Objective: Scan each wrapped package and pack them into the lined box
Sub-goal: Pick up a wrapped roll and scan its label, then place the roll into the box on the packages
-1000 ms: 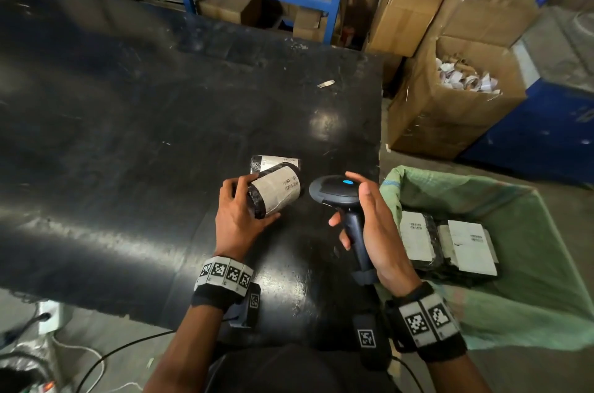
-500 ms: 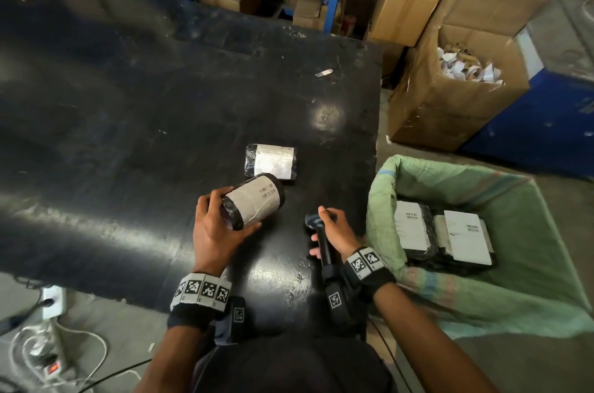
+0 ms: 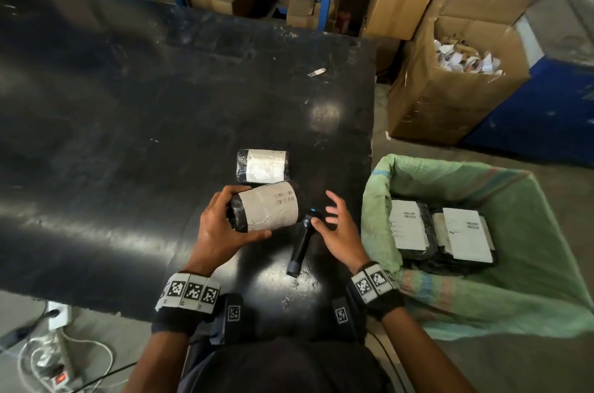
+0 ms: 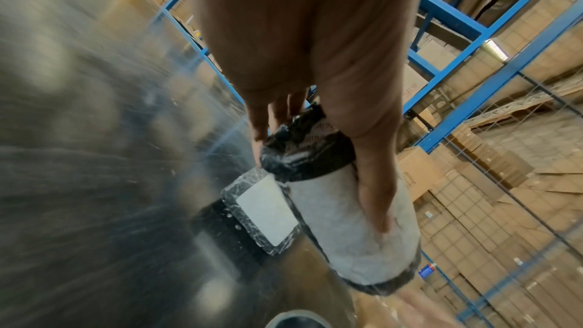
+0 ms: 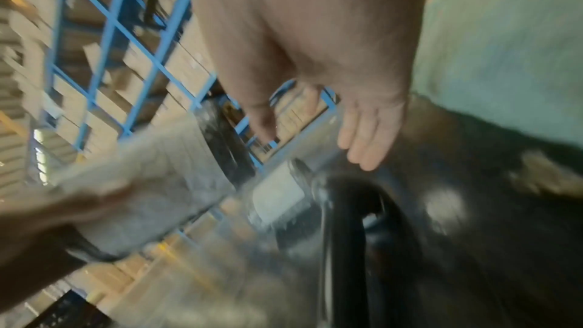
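One package (image 3: pixel 268 211) in left grip (image 3: pixel 221 228).

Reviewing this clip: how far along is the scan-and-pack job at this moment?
Done: two labelled packages lie in the green-lined box. In hand: the left hand grips a rolled package; the scanner lies on the table, the right hand open above it. Left: one package on the table.

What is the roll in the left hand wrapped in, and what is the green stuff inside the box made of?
The roll looks wrapped in shiny black plastic film, crinkled and glinting at its ends, with a matte paper label around it. The green liner looks like a woven plastic sack: a fine weave, faint stripes and soft folds over the rim.
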A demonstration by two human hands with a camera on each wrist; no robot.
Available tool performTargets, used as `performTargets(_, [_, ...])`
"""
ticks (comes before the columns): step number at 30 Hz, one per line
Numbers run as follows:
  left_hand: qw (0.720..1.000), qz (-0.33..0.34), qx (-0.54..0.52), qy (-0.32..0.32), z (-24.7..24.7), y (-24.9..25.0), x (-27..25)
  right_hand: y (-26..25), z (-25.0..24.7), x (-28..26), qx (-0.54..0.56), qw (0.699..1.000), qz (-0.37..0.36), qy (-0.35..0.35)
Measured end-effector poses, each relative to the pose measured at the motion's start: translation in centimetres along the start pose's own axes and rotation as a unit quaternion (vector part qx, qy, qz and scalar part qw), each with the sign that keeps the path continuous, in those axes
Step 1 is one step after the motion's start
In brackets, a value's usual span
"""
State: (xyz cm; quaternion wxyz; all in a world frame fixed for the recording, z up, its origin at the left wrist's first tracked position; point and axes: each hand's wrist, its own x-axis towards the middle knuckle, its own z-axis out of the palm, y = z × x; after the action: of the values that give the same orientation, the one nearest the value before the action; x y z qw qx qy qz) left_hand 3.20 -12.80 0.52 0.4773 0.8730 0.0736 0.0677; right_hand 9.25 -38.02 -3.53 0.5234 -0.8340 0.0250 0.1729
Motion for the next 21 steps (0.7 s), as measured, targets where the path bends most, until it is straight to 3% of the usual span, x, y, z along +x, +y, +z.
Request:
performTargets(4, [0.994,0.022,-0.057,-0.095,1.3,2.0,0.9,-1.9,-4.4,-2.1,-0.048,0.983,-0.125,-0.123])
performTargets(8, [0.979,0.051,-0.114,-0.164,3.7,4.5,1.7,-2.6,-7.3,-3.1,-0.080,0.978,-0.174,-0.089])
performTargets(15, [0.958,0.114,-0.121,-0.234,8.8,9.5,3.4,-2.2,-14.6,-4.9,-0.119,0.980,-0.154,-0.027])
performTargets(21, [0.951,0.161,-0.070,-0.256,16.4,12.4,4.4,-0.1,-25.0,-5.5,-0.126,0.991,-0.055,0.001])
